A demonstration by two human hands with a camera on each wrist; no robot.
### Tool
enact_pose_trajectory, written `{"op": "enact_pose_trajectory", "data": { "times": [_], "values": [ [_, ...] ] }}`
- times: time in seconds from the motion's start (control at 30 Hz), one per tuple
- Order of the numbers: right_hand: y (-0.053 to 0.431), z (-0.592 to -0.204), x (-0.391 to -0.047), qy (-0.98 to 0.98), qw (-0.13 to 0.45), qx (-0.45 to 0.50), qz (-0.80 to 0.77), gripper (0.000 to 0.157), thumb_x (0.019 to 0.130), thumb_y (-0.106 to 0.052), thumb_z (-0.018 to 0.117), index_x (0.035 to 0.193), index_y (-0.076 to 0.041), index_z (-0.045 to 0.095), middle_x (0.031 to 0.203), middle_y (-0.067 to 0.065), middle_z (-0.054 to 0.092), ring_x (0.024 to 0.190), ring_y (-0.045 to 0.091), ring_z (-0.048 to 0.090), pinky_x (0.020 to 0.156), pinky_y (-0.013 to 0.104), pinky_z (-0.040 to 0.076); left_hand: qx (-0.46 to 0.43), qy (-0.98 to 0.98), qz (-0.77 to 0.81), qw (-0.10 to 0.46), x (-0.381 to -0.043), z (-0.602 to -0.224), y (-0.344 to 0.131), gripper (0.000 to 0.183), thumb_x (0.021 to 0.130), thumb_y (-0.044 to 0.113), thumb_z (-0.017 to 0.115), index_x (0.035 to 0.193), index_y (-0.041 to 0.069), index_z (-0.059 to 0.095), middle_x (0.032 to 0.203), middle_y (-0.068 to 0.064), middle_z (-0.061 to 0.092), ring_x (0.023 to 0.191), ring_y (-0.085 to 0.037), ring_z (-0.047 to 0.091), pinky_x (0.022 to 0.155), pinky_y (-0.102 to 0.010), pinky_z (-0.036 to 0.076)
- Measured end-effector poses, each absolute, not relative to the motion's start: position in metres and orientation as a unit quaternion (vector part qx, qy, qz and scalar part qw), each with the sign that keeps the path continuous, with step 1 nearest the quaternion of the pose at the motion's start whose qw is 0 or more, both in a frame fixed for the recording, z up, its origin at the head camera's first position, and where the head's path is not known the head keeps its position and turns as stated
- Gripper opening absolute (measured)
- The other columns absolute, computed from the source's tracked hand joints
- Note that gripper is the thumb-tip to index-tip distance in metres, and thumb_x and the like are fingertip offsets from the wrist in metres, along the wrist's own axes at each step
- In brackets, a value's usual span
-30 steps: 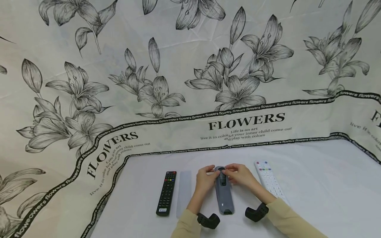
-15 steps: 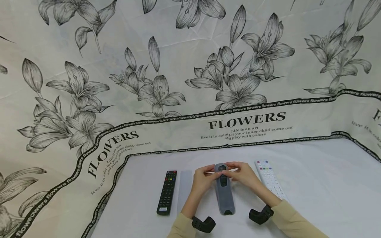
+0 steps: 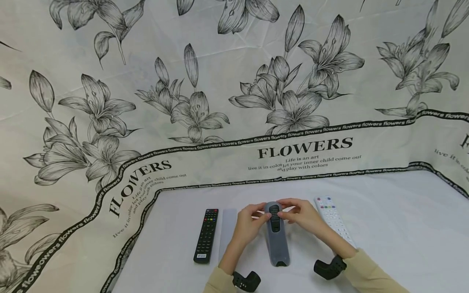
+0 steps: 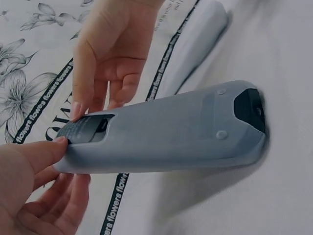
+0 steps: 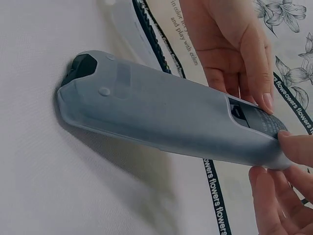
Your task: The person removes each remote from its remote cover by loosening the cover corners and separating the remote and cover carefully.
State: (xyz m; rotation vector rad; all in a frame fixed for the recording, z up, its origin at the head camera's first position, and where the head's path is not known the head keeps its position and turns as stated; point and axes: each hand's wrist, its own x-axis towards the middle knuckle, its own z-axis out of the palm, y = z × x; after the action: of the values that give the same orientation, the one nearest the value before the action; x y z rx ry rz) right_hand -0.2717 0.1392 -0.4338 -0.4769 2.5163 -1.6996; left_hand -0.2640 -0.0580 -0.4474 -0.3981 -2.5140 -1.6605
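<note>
Head view: left hand [image 3: 248, 226] and right hand [image 3: 305, 216] pinch grey-sleeved remote [image 3: 279, 249] by raised far end; black remote [image 3: 206, 236] left of it, white remote [image 3: 334, 219] right, on worktop [image 3: 168, 236].

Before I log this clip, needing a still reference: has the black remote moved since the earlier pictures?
No; in the head view, the black remote keeps its place against the floral cloth.

In your head view you have soft, rather even light, and the bench [image 3: 395, 228] looks pale. Your two wrist views are dimmer and greyish; there the grey remote [image 4: 166, 129] throws a broad, soft-edged shadow [image 4: 205, 188] onto the bench, and its fine print [image 5: 266, 120] is hard for you to read.
</note>
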Motion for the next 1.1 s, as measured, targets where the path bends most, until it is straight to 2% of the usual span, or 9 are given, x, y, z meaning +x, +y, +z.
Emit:
{"op": "enact_pose_trajectory", "data": {
  "times": [0.17,0.47,0.77,1.1],
  "values": [
    [0.141,-0.427,-0.267,0.820,0.014,-0.168,-0.547,0.047,0.087,-0.016,0.069,0.126,0.005,0.057,0.117,0.024,0.065,0.080,0.022,0.069,0.064,0.033,0.056,-0.160,-0.822,-0.543,0.067,-0.259,-0.441,-0.058,0.036,0.089,0.016,0.068,0.122,0.002,0.065,0.107,-0.011,0.066,0.090,-0.014,0.064,0.076,-0.017,0.053],
    [0.140,-0.420,-0.265,0.836,-0.042,-0.173,-0.520,0.040,0.086,-0.011,0.069,0.124,0.000,0.061,0.114,0.019,0.068,0.079,0.011,0.066,0.063,0.025,0.053,-0.176,-0.831,-0.517,0.104,-0.256,-0.428,-0.055,0.038,0.089,0.010,0.067,0.126,0.003,0.062,0.107,-0.009,0.064,0.091,-0.011,0.064,0.077,-0.018,0.054],
    [0.133,-0.421,-0.259,0.843,-0.146,-0.190,-0.482,0.038,0.080,-0.002,0.070,0.118,-0.003,0.066,0.109,0.015,0.069,0.078,0.009,0.065,0.064,0.021,0.055,-0.185,-0.834,-0.507,0.119,-0.255,-0.426,-0.055,0.038,0.091,0.009,0.063,0.128,0.003,0.060,0.111,-0.008,0.062,0.096,-0.011,0.063,0.082,-0.018,0.054],
    [0.132,-0.423,-0.261,0.838,-0.199,-0.228,-0.453,0.036,0.079,0.002,0.071,0.114,-0.002,0.068,0.102,0.011,0.071,0.075,0.005,0.064,0.060,0.021,0.054,-0.187,-0.818,-0.516,0.171,-0.251,-0.426,-0.053,0.036,0.085,0.001,0.064,0.121,0.000,0.065,0.105,-0.010,0.064,0.089,-0.013,0.066,0.076,-0.016,0.055]
  ]
}}
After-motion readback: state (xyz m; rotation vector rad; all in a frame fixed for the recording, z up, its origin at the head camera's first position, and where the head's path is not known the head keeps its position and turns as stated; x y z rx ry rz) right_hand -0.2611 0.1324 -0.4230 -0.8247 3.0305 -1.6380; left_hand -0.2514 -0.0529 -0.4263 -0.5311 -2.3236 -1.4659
